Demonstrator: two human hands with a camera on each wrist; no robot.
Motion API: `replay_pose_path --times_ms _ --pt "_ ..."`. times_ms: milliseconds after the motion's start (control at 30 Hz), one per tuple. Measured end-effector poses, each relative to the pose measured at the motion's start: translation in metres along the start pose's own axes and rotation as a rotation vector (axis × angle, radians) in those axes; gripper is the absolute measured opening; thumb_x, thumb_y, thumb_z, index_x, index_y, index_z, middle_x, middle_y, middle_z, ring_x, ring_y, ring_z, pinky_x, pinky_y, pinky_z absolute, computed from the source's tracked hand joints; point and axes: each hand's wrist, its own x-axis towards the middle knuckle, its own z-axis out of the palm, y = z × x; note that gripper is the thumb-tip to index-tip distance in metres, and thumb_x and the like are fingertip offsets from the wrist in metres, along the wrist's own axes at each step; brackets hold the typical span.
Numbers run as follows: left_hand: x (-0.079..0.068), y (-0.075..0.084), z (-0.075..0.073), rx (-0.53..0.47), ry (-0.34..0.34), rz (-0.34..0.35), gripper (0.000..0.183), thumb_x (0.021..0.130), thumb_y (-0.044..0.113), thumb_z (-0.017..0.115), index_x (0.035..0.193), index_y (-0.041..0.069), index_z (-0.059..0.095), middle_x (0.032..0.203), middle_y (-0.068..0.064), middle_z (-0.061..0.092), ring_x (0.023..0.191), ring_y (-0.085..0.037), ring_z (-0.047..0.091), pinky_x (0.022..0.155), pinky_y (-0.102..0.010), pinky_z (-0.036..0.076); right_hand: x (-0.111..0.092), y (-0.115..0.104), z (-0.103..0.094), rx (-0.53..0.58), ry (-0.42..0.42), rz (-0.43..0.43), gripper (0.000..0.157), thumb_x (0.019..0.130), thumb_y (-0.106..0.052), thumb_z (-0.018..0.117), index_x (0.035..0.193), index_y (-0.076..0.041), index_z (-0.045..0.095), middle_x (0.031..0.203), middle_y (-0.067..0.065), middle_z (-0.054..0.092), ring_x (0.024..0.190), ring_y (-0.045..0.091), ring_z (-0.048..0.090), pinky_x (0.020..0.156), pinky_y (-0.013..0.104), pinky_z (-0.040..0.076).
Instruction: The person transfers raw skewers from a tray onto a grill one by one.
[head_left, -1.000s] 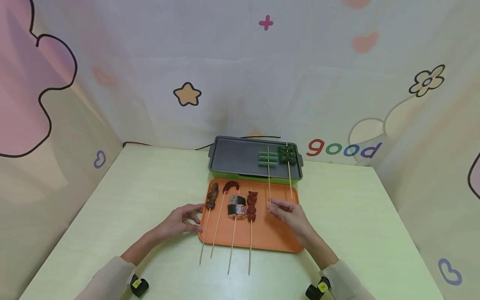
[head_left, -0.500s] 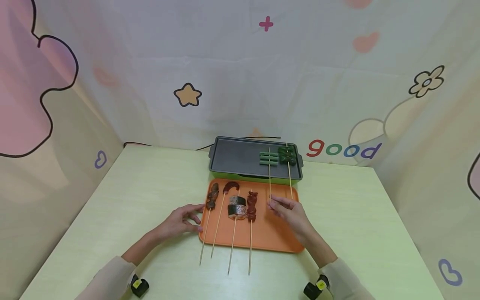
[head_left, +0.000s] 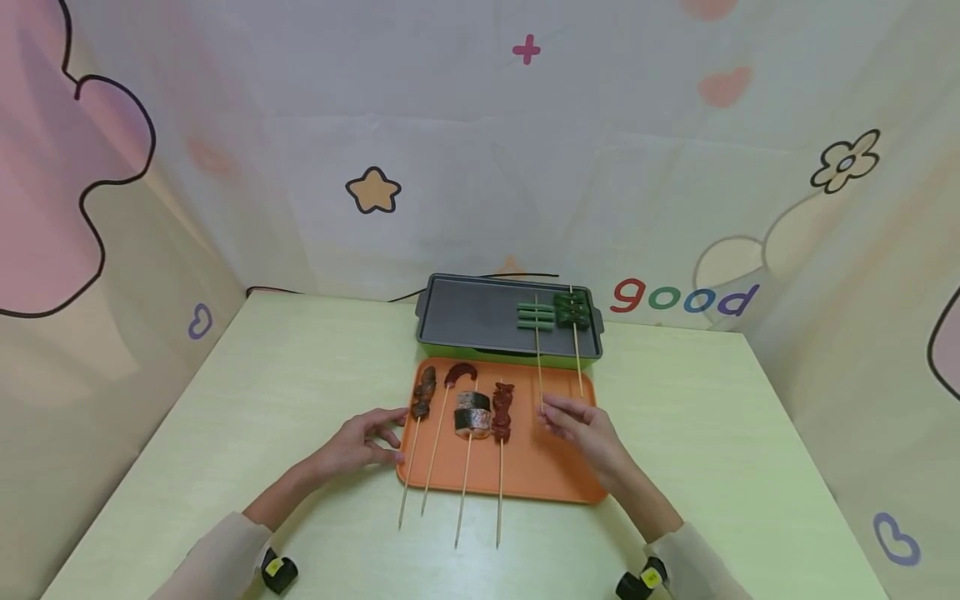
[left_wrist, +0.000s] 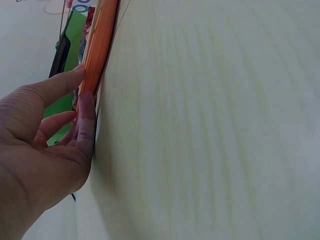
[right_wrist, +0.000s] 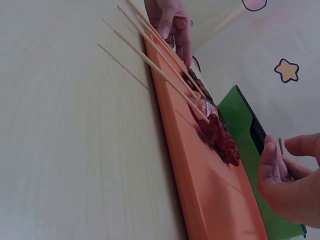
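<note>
My right hand (head_left: pixel 588 433) pinches the lower end of a skewer of green bean-like pieces (head_left: pixel 536 317), whose food lies on the dark grill plate (head_left: pixel 468 308). In the right wrist view, the stick end (right_wrist: pixel 281 146) shows between thumb and finger. My left hand (head_left: pixel 356 442) rests its fingertips against the left rim of the orange tray (head_left: pixel 555 475), thumb and index spread along it. Beside those fingers lies a brown meat skewer (head_left: pixel 424 393). Also on the tray are a dark red curved piece on a stick (head_left: pixel 460 372), a black-and-white roll skewer (head_left: pixel 472 414) and a red meat skewer (head_left: pixel 502 412).
A dark green leafy skewer (head_left: pixel 572 310) lies at the grill's right end, its stick reaching over the tray. The grill stands directly behind the tray. Several sticks overhang the tray's front edge. A patterned curtain (head_left: pixel 450 167) closes off the back.
The right hand and the bean-like skewer have shifted only slightly, and its food stays on the grill plate. The left hand stays at the tray's rim.
</note>
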Motion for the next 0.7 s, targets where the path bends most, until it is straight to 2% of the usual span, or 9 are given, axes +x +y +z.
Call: replay_pose_path --times_ms 267,433,700 --pt "-0.001 0.000 0.001 -0.006 0.005 -0.005 0.073 0.089 0.008 0.079 0.152 -0.003 0.043 0.115 -0.021 0.063 0.102 -0.022 0.062 0.077 -0.020 0.054 -0.023 0.003 -0.007 -0.062 -0.027 0.040 0.046 0.103 -0.013 0.061 0.143 0.008 0.053 0.123 0.013 0.073 0.108 0.014 0.072 0.097 0.026 0.056" --pt "-0.001 -0.001 0.000 -0.008 0.005 -0.003 0.074 0.088 0.008 0.079 0.152 -0.003 0.043 0.115 -0.022 0.063 0.101 -0.021 0.061 0.077 -0.020 0.055 -0.039 0.009 -0.009 -0.081 -0.107 0.033 0.050 0.103 -0.018 0.063 0.142 0.011 0.051 0.121 0.010 0.074 0.106 0.011 0.071 0.094 0.022 0.056" --pt "-0.001 0.003 0.002 0.002 0.016 -0.025 0.072 0.089 0.009 0.079 0.152 -0.001 0.045 0.118 -0.020 0.062 0.103 -0.021 0.062 0.077 -0.021 0.054 -0.061 0.028 -0.004 -0.026 -0.255 0.049 0.054 0.101 -0.016 0.064 0.142 0.016 0.048 0.123 0.014 0.073 0.106 0.012 0.072 0.096 0.027 0.057"
